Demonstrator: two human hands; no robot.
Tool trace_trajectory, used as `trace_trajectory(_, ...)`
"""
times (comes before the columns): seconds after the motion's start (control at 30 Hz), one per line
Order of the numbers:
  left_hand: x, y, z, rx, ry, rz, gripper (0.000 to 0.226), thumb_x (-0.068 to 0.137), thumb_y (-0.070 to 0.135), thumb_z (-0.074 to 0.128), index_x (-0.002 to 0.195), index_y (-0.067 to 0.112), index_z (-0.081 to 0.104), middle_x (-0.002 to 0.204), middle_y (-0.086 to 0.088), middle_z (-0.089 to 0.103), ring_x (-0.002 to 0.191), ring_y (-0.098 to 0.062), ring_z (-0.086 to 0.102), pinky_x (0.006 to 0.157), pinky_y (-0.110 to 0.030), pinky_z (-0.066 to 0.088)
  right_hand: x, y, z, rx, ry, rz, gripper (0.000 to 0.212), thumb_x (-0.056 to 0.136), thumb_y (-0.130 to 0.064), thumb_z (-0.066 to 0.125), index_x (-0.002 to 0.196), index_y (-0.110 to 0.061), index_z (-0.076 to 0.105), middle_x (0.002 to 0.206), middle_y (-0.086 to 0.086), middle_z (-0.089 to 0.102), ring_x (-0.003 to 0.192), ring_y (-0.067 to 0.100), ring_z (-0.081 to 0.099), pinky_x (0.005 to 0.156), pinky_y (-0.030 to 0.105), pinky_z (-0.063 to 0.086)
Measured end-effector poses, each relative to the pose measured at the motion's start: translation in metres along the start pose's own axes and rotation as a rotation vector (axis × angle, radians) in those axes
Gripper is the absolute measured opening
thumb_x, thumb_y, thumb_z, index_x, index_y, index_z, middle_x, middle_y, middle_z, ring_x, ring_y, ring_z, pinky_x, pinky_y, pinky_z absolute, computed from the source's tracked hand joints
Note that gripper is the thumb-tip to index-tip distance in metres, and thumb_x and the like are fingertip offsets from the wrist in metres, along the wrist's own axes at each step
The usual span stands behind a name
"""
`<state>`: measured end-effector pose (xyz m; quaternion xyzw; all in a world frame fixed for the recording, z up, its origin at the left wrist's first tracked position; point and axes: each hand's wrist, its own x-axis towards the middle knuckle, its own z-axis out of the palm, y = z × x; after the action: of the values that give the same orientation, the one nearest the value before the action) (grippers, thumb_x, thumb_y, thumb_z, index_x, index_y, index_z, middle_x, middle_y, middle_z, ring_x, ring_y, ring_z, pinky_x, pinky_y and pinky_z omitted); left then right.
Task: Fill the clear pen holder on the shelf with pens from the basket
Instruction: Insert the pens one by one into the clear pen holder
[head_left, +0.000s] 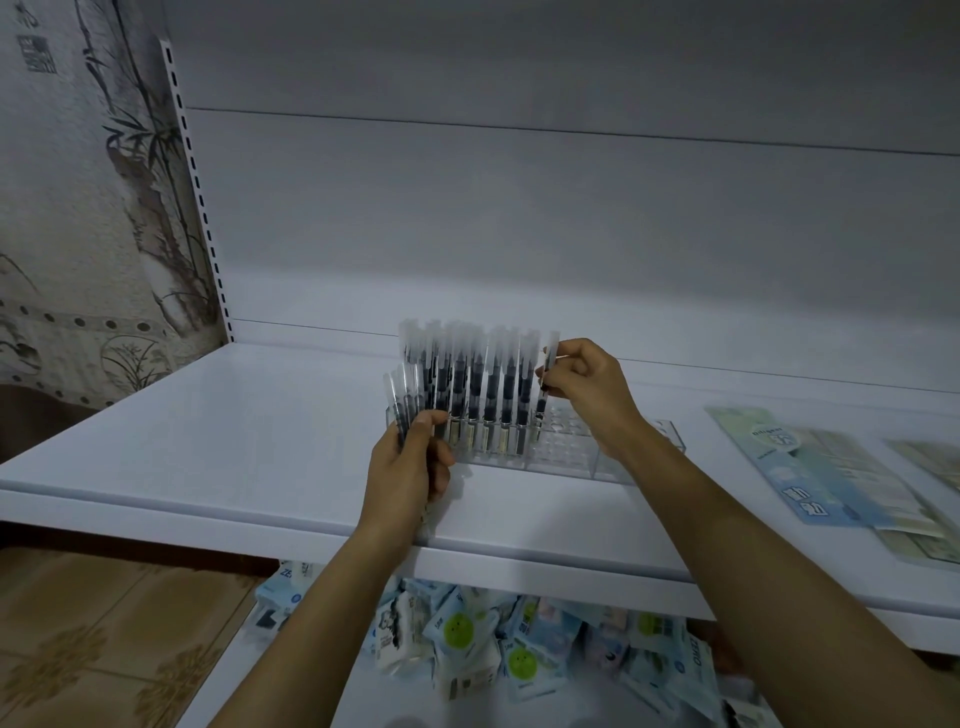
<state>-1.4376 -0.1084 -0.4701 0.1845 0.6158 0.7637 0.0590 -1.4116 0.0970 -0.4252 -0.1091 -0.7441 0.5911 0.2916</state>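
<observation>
The clear pen holder (566, 447) stands on the white shelf (208, 447), half filled with pens, while the right hand (584, 384) pinches one pen (548, 374) above it and the left hand (410, 462) grips a bundle of pens (402, 400).

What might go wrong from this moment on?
The single pen pinched by the right hand may miss its hole in the clear pen holder or knock the standing pens beside it. The left hand grips a fanned bundle of pens; one may slip out.
</observation>
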Motion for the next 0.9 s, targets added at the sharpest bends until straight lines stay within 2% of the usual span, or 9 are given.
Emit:
trace_trajectory(0.1,0.001,0.000,0.000,0.023,-0.015,0.017,0.027,0.104,0.026,0.035,0.106,0.016,0.059,0.062,-0.001,0.056,0.045,-0.009,0.045,0.041,-0.018,0.036,0.000,-0.004,-0.001,0.097,0.021,0.039,0.021,0.082,-0.010,0.058,0.103,-0.011,0.056,0.099,0.015,0.065,0.087,0.021,0.062,0.093,0.039,0.052)
trace_trajectory(0.17,0.001,0.000,0.000,0.031,-0.022,0.017,0.025,0.104,0.027,0.035,0.105,0.019,0.059,0.063,-0.002,0.057,0.046,-0.009,0.045,0.042,-0.017,0.036,0.001,-0.006,-0.001,0.174,0.040,0.055,0.023,0.078,-0.015,0.055,0.101,-0.014,0.055,0.094,0.013,0.064,0.083,0.020,0.061,0.092,0.038,0.051)
trace_trajectory(0.23,0.001,0.000,0.000,0.033,-0.023,0.010,0.024,0.104,0.027,0.035,0.104,0.020,0.059,0.064,-0.002,0.057,0.046,-0.008,0.045,0.042,-0.017,0.037,0.001,-0.008,-0.003,0.249,0.073,0.055,0.018,0.084,-0.013,0.052,0.101,-0.014,0.055,0.086,0.008,0.065,0.081,0.019,0.061,0.094,0.039,0.050)
trace_trajectory(0.33,0.000,0.001,0.000,0.035,-0.033,0.007,0.025,0.104,0.028,0.035,0.106,0.020,0.059,0.066,-0.003,0.057,0.046,-0.008,0.046,0.043,-0.017,0.037,0.001,-0.020,-0.009,0.292,0.158,-0.008,0.008,0.093,-0.012,0.050,0.100,-0.014,0.055,0.088,0.008,0.065,0.083,0.020,0.062,0.095,0.041,0.050)
trace_trajectory(0.47,-0.001,0.004,0.000,-0.007,-0.066,0.013,0.027,0.103,0.029,0.036,0.111,0.019,0.060,0.063,0.000,0.060,0.048,-0.008,0.049,0.047,-0.018,0.041,-0.011,-0.056,-0.012,0.212,0.286,-0.158,0.006,0.091,-0.011,0.055,0.096,-0.014,0.057,0.087,0.005,0.065,0.078,0.014,0.062,0.079,0.031,0.053)
trace_trajectory(0.6,-0.003,0.009,-0.003,-0.137,-0.129,0.014,0.026,0.102,0.028,0.035,0.107,0.019,0.060,0.060,0.001,0.065,0.048,-0.009,0.056,0.048,-0.019,0.046,-0.048,-0.070,0.011,0.000,0.098,-0.246,0.009,0.091,-0.006,0.057,0.089,-0.014,0.061,0.079,0.004,0.066,0.066,0.006,0.063,0.063,0.019,0.053)
trace_trajectory(0.7,-0.004,0.010,-0.003,-0.134,-0.147,0.018,0.027,0.102,0.030,0.035,0.104,0.016,0.058,0.061,0.001,0.065,0.049,-0.011,0.058,0.049,-0.021,0.046,-0.064,-0.066,0.039,-0.126,-0.074,-0.226,0.011,0.090,-0.008,0.060,0.093,-0.017,0.064,0.084,0.005,0.068,0.075,0.011,0.065,0.068,0.020,0.053)
trace_trajectory(0.83,-0.006,0.009,-0.003,-0.054,-0.179,0.056,0.025,0.102,0.030,0.035,0.096,0.017,0.056,0.061,0.001,0.065,0.050,-0.012,0.057,0.051,-0.024,0.045,-0.066,-0.061,0.069,-0.281,-0.178,-0.233,0.027,0.093,-0.013,0.055,0.119,-0.021,0.056,0.090,-0.012,0.062,0.082,0.002,0.059,0.074,0.015,0.048)
trace_trajectory(0.9,-0.006,0.009,-0.003,-0.036,-0.184,0.058,0.026,0.102,0.029,0.035,0.093,0.015,0.055,0.059,0.003,0.064,0.050,-0.010,0.058,0.052,-0.023,0.046,-0.064,-0.062,0.078,-0.330,-0.224,-0.224,0.037,0.095,-0.014,0.053,0.131,-0.024,0.050,0.098,-0.010,0.060,0.085,0.001,0.057,0.076,0.014,0.046)
